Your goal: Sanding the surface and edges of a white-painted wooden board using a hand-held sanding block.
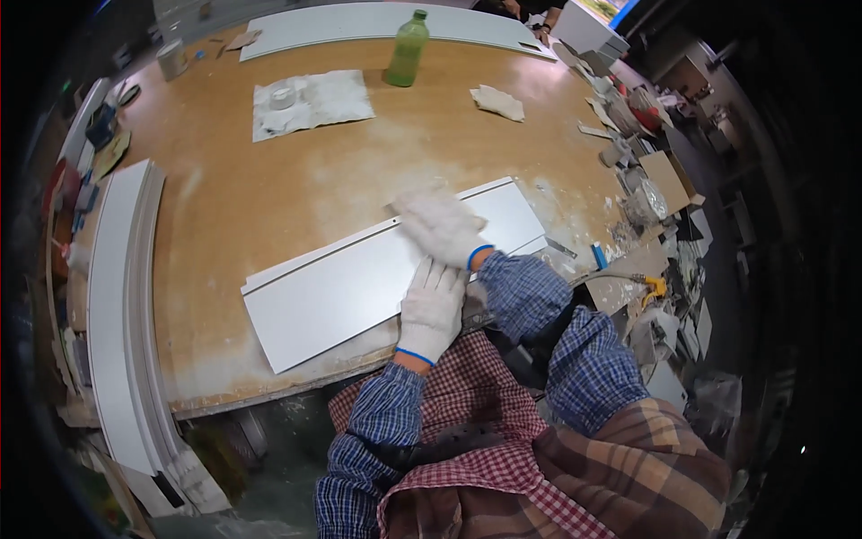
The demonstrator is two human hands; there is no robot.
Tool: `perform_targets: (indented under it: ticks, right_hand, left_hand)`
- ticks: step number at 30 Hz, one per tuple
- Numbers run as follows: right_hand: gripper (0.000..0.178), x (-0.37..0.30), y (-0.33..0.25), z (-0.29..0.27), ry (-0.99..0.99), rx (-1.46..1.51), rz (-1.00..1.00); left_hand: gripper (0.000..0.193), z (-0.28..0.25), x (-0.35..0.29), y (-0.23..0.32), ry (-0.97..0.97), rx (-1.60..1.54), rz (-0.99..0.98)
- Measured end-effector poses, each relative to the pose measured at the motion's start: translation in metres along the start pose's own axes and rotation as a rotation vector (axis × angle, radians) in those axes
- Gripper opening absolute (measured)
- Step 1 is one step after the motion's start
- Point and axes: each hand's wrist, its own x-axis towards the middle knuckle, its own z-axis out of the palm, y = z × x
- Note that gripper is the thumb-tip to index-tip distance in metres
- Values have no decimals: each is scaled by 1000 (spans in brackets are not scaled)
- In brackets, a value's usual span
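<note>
A long white panel (pixel 337 301) with a dark groove along its far edge lies slantwise at the table's near edge, overlapping another white piece. My left hand (pixel 433 310), in a white knit glove with a blue cuff, rests on the panel's near edge with its fingers stretched out flat. My right hand (pixel 438 220), gloved the same way, lies across the panel's far edge, just beyond the left. Motion smears its fingers, and I cannot make out whether a cloth or anything else is under them.
On the dusty wooden table (pixel 215 225) stand a green bottle (pixel 409 52) and a small round container on a white sheet (pixel 332 99); a crumpled cloth (pixel 496 102) lies nearby. White panels are stacked at left (pixel 121 314); another lies at the back (pixel 332 27). Clutter and a yellow-handled tool (pixel 655 287) crowd the right.
</note>
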Motion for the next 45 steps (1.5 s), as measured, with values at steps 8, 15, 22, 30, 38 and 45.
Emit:
perform_targets:
  ticks: [8,15,22,30,38,45]
  right_hand:
    - [43,-47,-119,41,264,-191,-324]
    - [42,-50,13,-21,135,-176,57]
    - [52,-121,155,-66,258,-446,274]
    - [56,-213,45,-76,603,39,389]
    - [56,-243,45,-84,726,210,417]
    - [60,-206,-10,-78,764,378,656]
  left_hand:
    - [76,-137,-97,-74,243,415,-938]
    - [89,-188,-106,-110,36,135,-1222]
    - [71,-192,-119,-142,128,-146,-1225]
    - [54,-195,-116,-45,234,-1201,-1052]
    - [47,-206,-143,15,503,-1295,-1110]
    - [44,-303,-235,-7,1094,-1077,-1044]
